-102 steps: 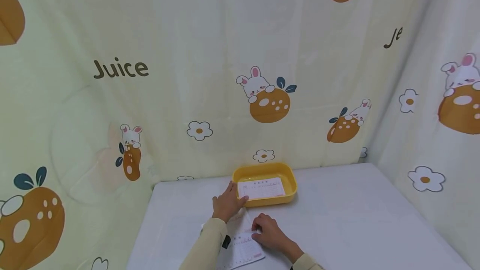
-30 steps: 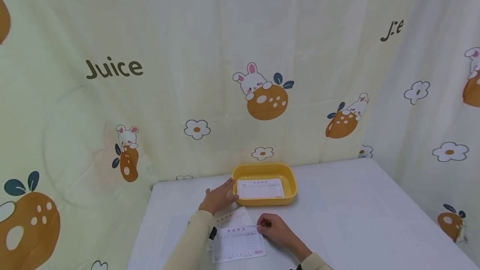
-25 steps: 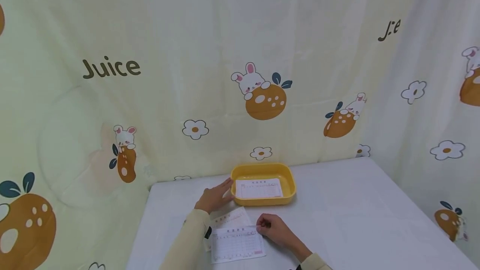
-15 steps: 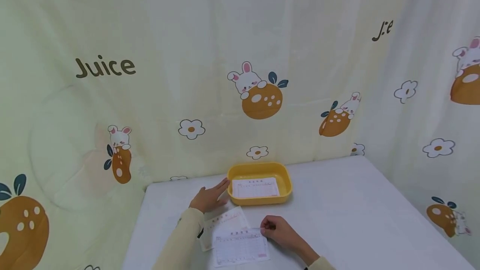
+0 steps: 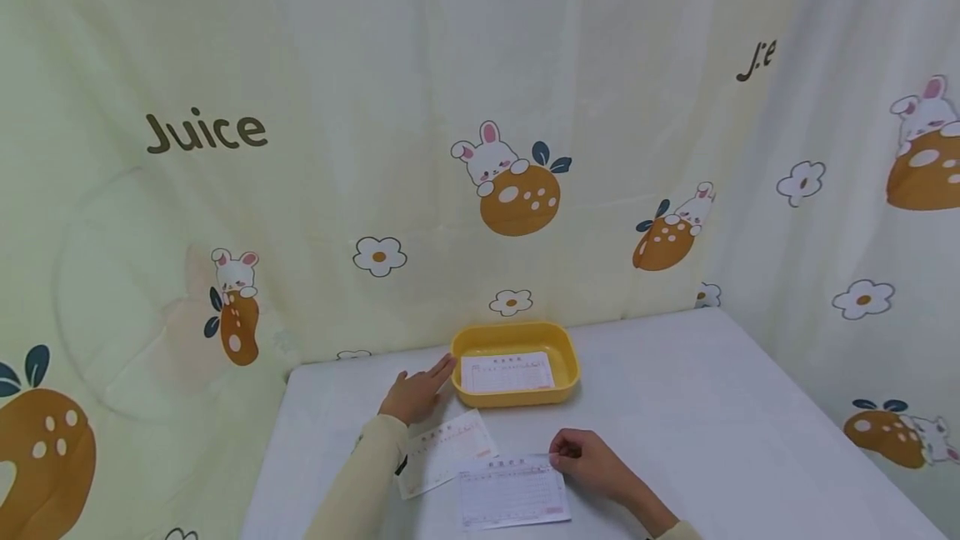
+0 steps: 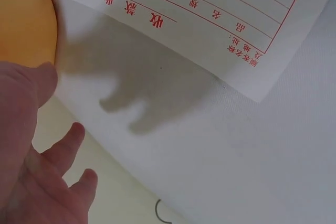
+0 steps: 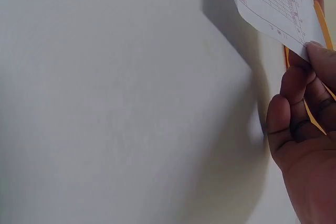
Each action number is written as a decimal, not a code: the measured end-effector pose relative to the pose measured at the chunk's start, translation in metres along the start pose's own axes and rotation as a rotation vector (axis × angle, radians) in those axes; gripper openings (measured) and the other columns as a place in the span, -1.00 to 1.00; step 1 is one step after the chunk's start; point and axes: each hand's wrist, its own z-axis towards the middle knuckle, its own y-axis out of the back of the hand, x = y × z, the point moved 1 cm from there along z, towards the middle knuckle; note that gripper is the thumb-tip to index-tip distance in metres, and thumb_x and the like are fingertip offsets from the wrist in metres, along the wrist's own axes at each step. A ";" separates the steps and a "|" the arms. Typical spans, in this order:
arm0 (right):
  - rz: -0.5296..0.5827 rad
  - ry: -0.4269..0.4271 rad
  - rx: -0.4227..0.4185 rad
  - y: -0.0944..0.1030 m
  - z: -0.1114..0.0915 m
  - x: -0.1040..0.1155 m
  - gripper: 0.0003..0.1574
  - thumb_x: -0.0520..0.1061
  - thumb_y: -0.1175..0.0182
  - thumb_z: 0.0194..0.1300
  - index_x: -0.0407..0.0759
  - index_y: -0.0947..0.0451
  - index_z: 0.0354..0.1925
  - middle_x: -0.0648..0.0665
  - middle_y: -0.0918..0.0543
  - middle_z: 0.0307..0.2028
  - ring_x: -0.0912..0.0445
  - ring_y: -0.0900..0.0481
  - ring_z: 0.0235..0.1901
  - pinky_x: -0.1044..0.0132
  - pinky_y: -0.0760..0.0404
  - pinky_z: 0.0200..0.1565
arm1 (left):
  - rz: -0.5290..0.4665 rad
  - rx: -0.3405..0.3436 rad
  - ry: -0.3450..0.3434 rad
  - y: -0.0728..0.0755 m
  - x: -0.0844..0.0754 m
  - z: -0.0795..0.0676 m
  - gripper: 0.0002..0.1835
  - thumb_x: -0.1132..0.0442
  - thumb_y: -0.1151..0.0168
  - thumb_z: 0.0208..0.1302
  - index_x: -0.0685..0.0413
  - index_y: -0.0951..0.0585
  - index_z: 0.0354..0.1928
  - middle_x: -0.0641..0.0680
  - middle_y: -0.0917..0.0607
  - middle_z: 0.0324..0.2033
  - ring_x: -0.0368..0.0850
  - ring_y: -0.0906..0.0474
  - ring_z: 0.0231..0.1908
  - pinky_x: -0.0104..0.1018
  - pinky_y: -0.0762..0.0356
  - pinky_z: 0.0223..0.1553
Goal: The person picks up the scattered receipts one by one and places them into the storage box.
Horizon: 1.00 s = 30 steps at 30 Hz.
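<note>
My right hand [image 5: 588, 463] pinches the upper right corner of a printed receipt sheet [image 5: 513, 497], thumb against fingertips. In the right wrist view this sheet [image 7: 268, 1] is raised off the table, its shadow below. Another receipt sheet [image 5: 444, 455] with red print lies askew on the table to the left, its right side close to the held one. My left hand [image 5: 411, 397] reaches its extended fingers to the left end of a yellow tray [image 5: 517, 398]; whether they touch it I cannot tell. Inside the tray rests a third receipt [image 5: 506, 373].
A white-covered table [image 5: 675, 423] bears everything. The tray stands near its back edge, in front of a printed curtain [image 5: 405, 148]. More curtain [image 5: 810, 257] hangs along the right side.
The right hand has drawn its receipt to the right, off most of the red-printed one, which shows more. The left hand has shifted from the tray's front left corner to its left end.
</note>
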 end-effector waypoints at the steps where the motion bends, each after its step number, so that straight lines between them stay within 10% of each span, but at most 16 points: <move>1: 0.000 -0.003 -0.006 0.003 -0.001 0.000 -0.94 -0.27 -0.34 0.46 -0.26 -0.64 -0.17 -0.02 -0.65 -0.31 0.05 -0.58 -0.26 0.31 -0.59 -0.22 | 0.001 -0.002 0.007 0.000 0.000 0.000 -0.25 0.17 -0.21 0.63 -0.12 -0.17 0.72 -0.10 -0.20 0.67 0.08 -0.60 0.32 0.33 -0.34 0.42; 12: -0.028 0.015 -0.088 0.045 0.007 0.005 -0.95 -0.33 -0.32 0.47 -0.27 -0.63 -0.13 -0.05 -0.63 -0.30 0.02 -0.56 -0.26 0.33 -0.60 -0.24 | 0.021 -0.006 0.042 0.000 -0.004 -0.002 -0.23 0.26 -0.24 0.58 -0.14 -0.19 0.71 -0.12 -0.21 0.66 0.11 -0.59 0.33 0.31 -0.34 0.43; 30: -0.154 0.176 -0.153 0.123 0.069 0.090 -0.92 -0.31 -0.26 0.54 -0.27 -0.66 -0.05 -0.12 -0.68 -0.21 -0.03 -0.60 -0.18 0.25 -0.70 -0.06 | 0.022 -0.075 -0.032 -0.010 0.004 -0.008 -0.32 0.33 -0.15 0.60 -0.06 -0.27 0.67 -0.04 -0.28 0.64 0.19 -0.52 0.39 0.34 -0.40 0.38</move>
